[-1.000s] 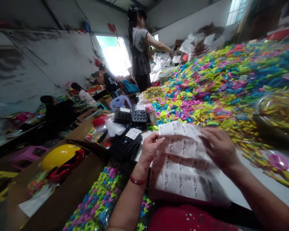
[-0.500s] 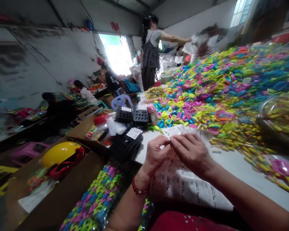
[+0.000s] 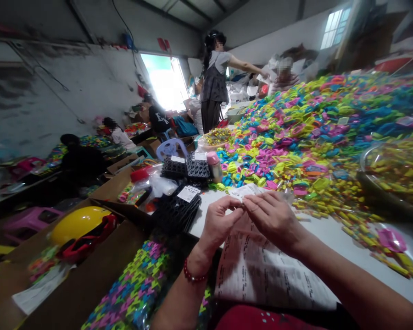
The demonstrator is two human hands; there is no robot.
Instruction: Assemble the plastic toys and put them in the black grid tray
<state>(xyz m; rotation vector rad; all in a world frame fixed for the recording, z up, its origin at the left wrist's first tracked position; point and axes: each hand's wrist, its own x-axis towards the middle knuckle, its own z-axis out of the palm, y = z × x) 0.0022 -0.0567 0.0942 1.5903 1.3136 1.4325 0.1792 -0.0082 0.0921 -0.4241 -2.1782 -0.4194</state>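
Observation:
A large sheet of printed labels [image 3: 248, 275] hangs over the near edge of the white table, its upper end lying beneath my fingers. My left hand [image 3: 217, 225], with a red bead bracelet at the wrist, is closed in a pinch at the sheet's upper part. Close against it, my right hand [image 3: 273, 219] lies over the same end, thumb hidden and fingers bent together on the paper. The fingertips of both hands meet there. Whether one label is lifted from the backing is too small to make out.
Black plastic trays [image 3: 179, 208] and a pink-capped bottle [image 3: 214, 167] stand left of my hands. A heap of colourful plastic pieces [image 3: 296, 137] spreads beyond, beside a clear-rimmed basin [image 3: 365, 169]. Cardboard boxes [image 3: 103, 256] flank the table at left. Several people work farther back.
My view has shifted slightly, so the background sits a little lower and farther left. Both hands keep their grip at the sheet's upper end. The standing person's outstretched arm is a bit lower.

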